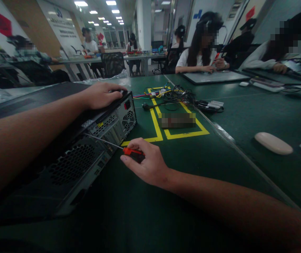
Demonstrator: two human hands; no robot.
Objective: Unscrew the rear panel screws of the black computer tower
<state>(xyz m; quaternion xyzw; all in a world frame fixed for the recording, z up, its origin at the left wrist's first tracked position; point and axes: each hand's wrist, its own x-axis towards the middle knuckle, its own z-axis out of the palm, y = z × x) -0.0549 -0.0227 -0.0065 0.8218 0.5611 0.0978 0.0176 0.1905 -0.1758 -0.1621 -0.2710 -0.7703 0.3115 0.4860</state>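
Observation:
A black desktop computer case [72,203] lies on the left of the green table, its back panel with vents, slots and a round fan grille turned toward the right. My left hand [105,95] rests on the top of the case near its far corner, fingers stretched out flat. In my right hand [150,161] is a screwdriver [134,154] with an orange and black handle, gripped between thumb and fingers. Its long thin shaft points left, and the tip meets the back panel near the upper edge. Whether a screw sits under the tip is too small to tell.
Beyond the case lies a tangle of cables [176,94] by yellow tape [187,135] on the table [192,165]. A blurred-out block [177,120] sits inside the tape. Rounded pale objects [273,143] stand at right. Co-workers [200,52] sit across the table.

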